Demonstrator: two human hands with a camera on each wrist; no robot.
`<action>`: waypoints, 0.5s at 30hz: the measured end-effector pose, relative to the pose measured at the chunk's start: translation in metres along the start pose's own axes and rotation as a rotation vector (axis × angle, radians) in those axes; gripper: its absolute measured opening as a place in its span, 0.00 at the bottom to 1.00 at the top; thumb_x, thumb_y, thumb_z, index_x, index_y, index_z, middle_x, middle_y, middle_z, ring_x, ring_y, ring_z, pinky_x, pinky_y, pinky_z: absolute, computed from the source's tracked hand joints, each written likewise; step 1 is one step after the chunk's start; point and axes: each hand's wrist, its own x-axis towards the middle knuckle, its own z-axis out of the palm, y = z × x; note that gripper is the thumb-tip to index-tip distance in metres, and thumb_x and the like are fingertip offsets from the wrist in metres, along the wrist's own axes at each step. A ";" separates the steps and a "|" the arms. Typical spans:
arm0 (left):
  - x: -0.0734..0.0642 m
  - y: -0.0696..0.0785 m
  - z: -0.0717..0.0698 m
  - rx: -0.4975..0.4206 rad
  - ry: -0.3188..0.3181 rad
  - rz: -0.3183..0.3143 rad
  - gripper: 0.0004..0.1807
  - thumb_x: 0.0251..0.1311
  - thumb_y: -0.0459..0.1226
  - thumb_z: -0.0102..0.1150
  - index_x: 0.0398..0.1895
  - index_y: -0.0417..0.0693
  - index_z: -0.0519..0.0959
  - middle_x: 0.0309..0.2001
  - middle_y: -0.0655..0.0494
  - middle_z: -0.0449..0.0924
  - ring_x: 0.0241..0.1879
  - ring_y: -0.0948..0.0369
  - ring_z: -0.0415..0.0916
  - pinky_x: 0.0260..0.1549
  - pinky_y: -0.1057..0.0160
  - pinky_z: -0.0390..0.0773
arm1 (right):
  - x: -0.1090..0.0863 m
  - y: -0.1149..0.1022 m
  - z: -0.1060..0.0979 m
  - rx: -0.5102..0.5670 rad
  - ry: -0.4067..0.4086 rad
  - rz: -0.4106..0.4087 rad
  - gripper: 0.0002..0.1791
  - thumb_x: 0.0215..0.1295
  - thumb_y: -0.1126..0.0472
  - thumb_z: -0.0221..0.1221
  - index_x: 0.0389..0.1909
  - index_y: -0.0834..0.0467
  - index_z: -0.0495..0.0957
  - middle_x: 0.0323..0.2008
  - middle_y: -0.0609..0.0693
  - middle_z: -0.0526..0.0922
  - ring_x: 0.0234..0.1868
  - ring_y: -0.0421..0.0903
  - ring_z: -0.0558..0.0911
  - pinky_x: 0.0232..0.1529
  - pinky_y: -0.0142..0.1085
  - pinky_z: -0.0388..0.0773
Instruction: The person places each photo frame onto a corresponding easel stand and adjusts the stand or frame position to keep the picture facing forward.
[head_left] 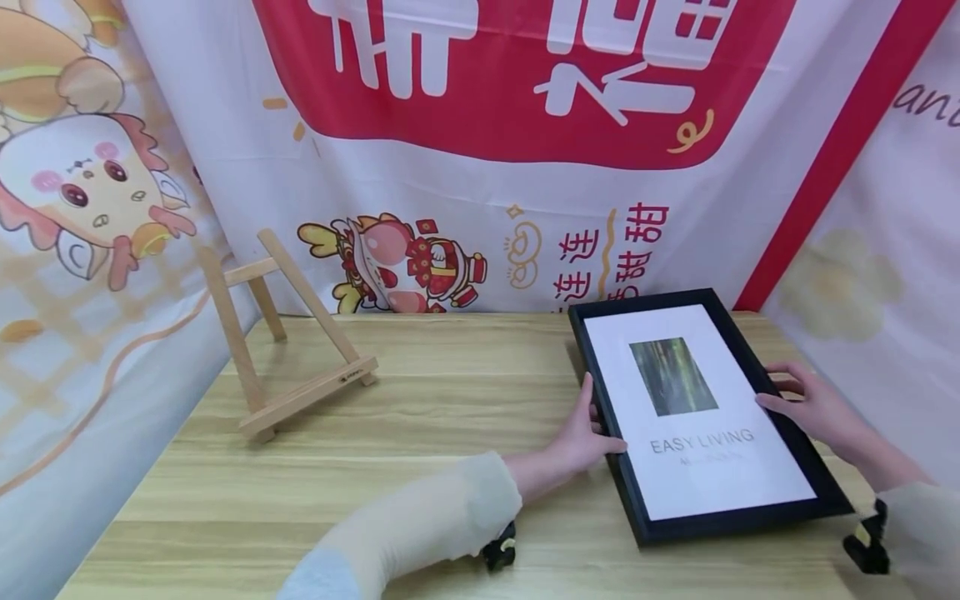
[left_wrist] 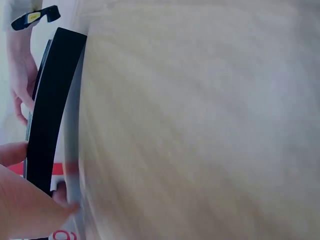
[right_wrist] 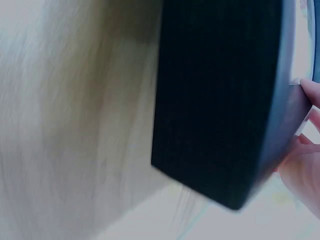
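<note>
A black picture frame (head_left: 750,523) with a white sheet reading "EASY LIVING" and a small dark picture is at the right of the table, face up and slightly tilted. My left hand (head_left: 581,437) grips its left side, thumb over the front edge and fingers at the outer side. On the opposite side, my right hand (head_left: 813,408) holds the edge, thumb on the front, other fingers partly hidden behind it. The left wrist view shows the frame's dark side (left_wrist: 52,105) raised off the table; the right wrist view shows a lower corner (right_wrist: 215,125) close up.
A wooden tabletop easel (head_left: 307,392) stands at the table's left, its ledge facing forward. Behind the wooden table (head_left: 420,400) hangs a white and red printed cloth (head_left: 487,125). More printed cloth covers the left and right sides.
</note>
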 end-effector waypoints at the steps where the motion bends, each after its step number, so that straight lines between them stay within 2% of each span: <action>1: 0.000 0.001 -0.004 -0.010 -0.006 0.008 0.61 0.46 0.20 0.68 0.79 0.56 0.43 0.47 0.52 0.71 0.39 0.59 0.75 0.40 0.64 0.80 | 0.000 -0.003 0.001 0.010 -0.001 0.003 0.34 0.70 0.54 0.57 0.64 0.73 0.57 0.60 0.77 0.59 0.57 0.77 0.64 0.49 0.66 0.71; 3: 0.000 0.004 -0.011 -0.030 -0.024 0.026 0.61 0.47 0.20 0.67 0.79 0.59 0.43 0.48 0.51 0.70 0.37 0.59 0.76 0.37 0.63 0.81 | 0.001 -0.009 0.002 0.020 0.009 0.007 0.34 0.70 0.53 0.57 0.65 0.72 0.56 0.61 0.77 0.59 0.57 0.76 0.64 0.48 0.63 0.74; 6: 0.000 0.009 -0.021 -0.017 -0.042 0.049 0.61 0.49 0.22 0.68 0.78 0.64 0.42 0.52 0.50 0.69 0.37 0.59 0.76 0.37 0.63 0.81 | 0.001 -0.017 0.004 0.068 0.026 -0.004 0.33 0.71 0.55 0.56 0.66 0.72 0.56 0.61 0.76 0.60 0.58 0.75 0.64 0.45 0.44 0.81; 8: 0.000 0.013 -0.028 0.001 -0.053 0.065 0.61 0.50 0.23 0.68 0.78 0.67 0.42 0.54 0.49 0.68 0.38 0.59 0.76 0.37 0.63 0.81 | 0.001 -0.021 0.004 0.103 0.037 -0.016 0.32 0.72 0.57 0.55 0.65 0.72 0.55 0.61 0.76 0.61 0.58 0.74 0.63 0.40 0.29 0.79; 10: 0.000 0.016 -0.035 0.019 -0.065 0.088 0.61 0.50 0.23 0.68 0.78 0.69 0.41 0.54 0.48 0.68 0.39 0.59 0.76 0.38 0.63 0.81 | 0.001 -0.026 0.005 0.135 0.047 -0.026 0.30 0.73 0.58 0.54 0.65 0.72 0.55 0.61 0.76 0.61 0.58 0.74 0.62 0.35 0.19 0.71; 12: -0.001 0.021 -0.043 0.025 -0.084 0.110 0.62 0.50 0.23 0.68 0.78 0.68 0.40 0.54 0.47 0.69 0.39 0.59 0.77 0.39 0.63 0.81 | 0.001 -0.031 0.005 0.160 0.057 -0.026 0.30 0.73 0.58 0.53 0.65 0.71 0.54 0.61 0.77 0.62 0.59 0.73 0.62 0.35 0.17 0.69; 15: -0.003 0.026 -0.054 0.017 -0.118 0.133 0.62 0.50 0.22 0.67 0.78 0.68 0.39 0.52 0.45 0.70 0.40 0.58 0.78 0.40 0.63 0.82 | -0.002 -0.040 0.006 0.192 0.068 -0.012 0.31 0.73 0.56 0.53 0.65 0.70 0.53 0.61 0.76 0.62 0.59 0.73 0.61 0.35 0.17 0.70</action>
